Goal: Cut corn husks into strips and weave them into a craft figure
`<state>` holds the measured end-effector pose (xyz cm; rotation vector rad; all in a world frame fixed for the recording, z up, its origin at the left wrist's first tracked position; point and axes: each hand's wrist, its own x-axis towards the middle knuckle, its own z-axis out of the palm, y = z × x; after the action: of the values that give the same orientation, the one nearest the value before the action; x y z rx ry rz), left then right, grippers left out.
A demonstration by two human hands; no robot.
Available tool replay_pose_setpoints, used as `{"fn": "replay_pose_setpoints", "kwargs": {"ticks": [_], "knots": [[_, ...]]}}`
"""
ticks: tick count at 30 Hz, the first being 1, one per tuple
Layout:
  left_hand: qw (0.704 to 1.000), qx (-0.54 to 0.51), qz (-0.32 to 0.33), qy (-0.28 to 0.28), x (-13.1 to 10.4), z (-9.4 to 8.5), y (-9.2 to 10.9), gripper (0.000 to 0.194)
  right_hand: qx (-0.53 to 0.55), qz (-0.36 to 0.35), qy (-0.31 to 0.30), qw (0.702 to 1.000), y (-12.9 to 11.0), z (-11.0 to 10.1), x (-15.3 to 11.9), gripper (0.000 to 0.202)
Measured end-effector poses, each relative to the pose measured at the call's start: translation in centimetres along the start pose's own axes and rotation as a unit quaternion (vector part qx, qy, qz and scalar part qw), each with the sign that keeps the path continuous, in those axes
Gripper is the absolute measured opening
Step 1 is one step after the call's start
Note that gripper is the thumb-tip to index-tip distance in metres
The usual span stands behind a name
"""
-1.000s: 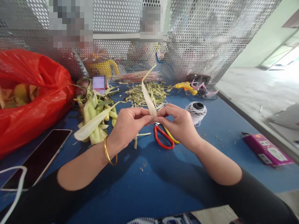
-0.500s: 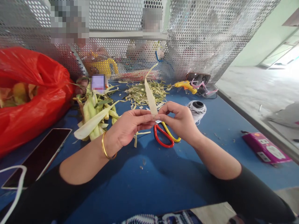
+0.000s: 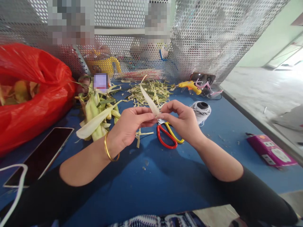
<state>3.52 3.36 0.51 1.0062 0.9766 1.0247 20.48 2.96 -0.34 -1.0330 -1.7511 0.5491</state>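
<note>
A pale corn husk strip [image 3: 148,97] stands up from between my hands, its thin curled tip pointing away from me. My left hand [image 3: 132,124], with a gold bangle at the wrist, pinches the strip's lower end between thumb and fingers. Meeting it there, my right hand [image 3: 181,118] pinches the same end with thumb and forefinger. Below them on the blue table lie scissors [image 3: 167,137] with one red and one yellow handle, their blades partly hidden by my hands. Husk scraps [image 3: 138,135] lie beside my left hand.
Corn husks [image 3: 94,116] and a red plastic bag [image 3: 42,110] are at left, near a phone [image 3: 40,157]. Behind are trimmings [image 3: 151,91], a yellow glue gun [image 3: 190,86] and a perforated metal screen [image 3: 118,19]. White string [image 3: 201,112] and a purple packet [image 3: 271,150] sit right.
The husk strip has tipped left and its tip is lower. Both hands still pinch its base, with the fingers slightly shifted. The camera view has moved a little.
</note>
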Motion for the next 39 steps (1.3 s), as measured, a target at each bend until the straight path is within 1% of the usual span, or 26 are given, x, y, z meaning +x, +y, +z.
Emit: {"fn": "replay_pose_setpoints", "kwargs": {"ticks": [2, 4, 6, 10, 15, 20, 23, 25, 30, 34, 36, 39], "knots": [[1.0, -0.012, -0.011, 0.003, 0.0, -0.1, 0.2, 0.017, 0.008, -0.071, 0.009, 0.997, 0.0, -0.2, 0.1, 0.01], [1.0, -0.019, -0.019, 0.002, 0.0, -0.1, 0.3, 0.017, -0.01, -0.134, 0.018, 0.991, 0.0, -0.3, 0.1, 0.009], [0.999, -0.022, -0.026, -0.001, 0.0, -0.1, 0.4, 0.016, -0.042, -0.168, 0.025, 0.985, 0.1, -0.3, 0.0, 0.007], [1.0, -0.014, -0.024, 0.0, -0.1, 0.0, 0.4, 0.016, -0.078, -0.171, 0.025, 0.982, 0.1, -0.1, -0.1, 0.009], [1.0, 0.003, -0.007, -0.002, -0.2, -0.1, 0.4, 0.015, -0.081, -0.163, 0.037, 0.983, 0.2, -0.1, -0.2, 0.008], [1.0, -0.013, -0.018, -0.011, -0.2, 0.0, 0.2, 0.014, -0.101, -0.166, 0.021, 0.981, 0.3, 0.0, -0.2, 0.008], [0.999, -0.034, -0.019, -0.003, -0.2, 0.2, 0.1, 0.013, -0.113, -0.152, 0.015, 0.982, 0.2, 0.1, -0.2, 0.01], [0.999, -0.037, -0.008, 0.009, -0.2, 0.3, -0.1, 0.013, -0.115, -0.132, 0.009, 0.985, 0.1, 0.1, -0.2, 0.012], [0.997, -0.014, 0.055, 0.045, -0.2, 0.7, -0.6, 0.014, -0.095, -0.061, -0.011, 0.994, -0.3, 0.4, -0.3, 0.012], [0.993, 0.015, 0.097, 0.07, -0.2, 0.9, -0.9, 0.013, -0.042, 0.013, -0.012, 0.999, -0.5, 0.9, -0.5, 0.011], [0.992, 0.028, 0.102, 0.071, -0.1, 0.9, -1.0, 0.013, -0.008, 0.039, -0.002, 0.999, -0.4, 1.1, -0.6, 0.011], [0.993, 0.038, 0.095, 0.06, -0.1, 0.8, -1.1, 0.014, 0.075, 0.061, 0.017, 0.995, -0.1, 1.4, -0.6, 0.014]]}}
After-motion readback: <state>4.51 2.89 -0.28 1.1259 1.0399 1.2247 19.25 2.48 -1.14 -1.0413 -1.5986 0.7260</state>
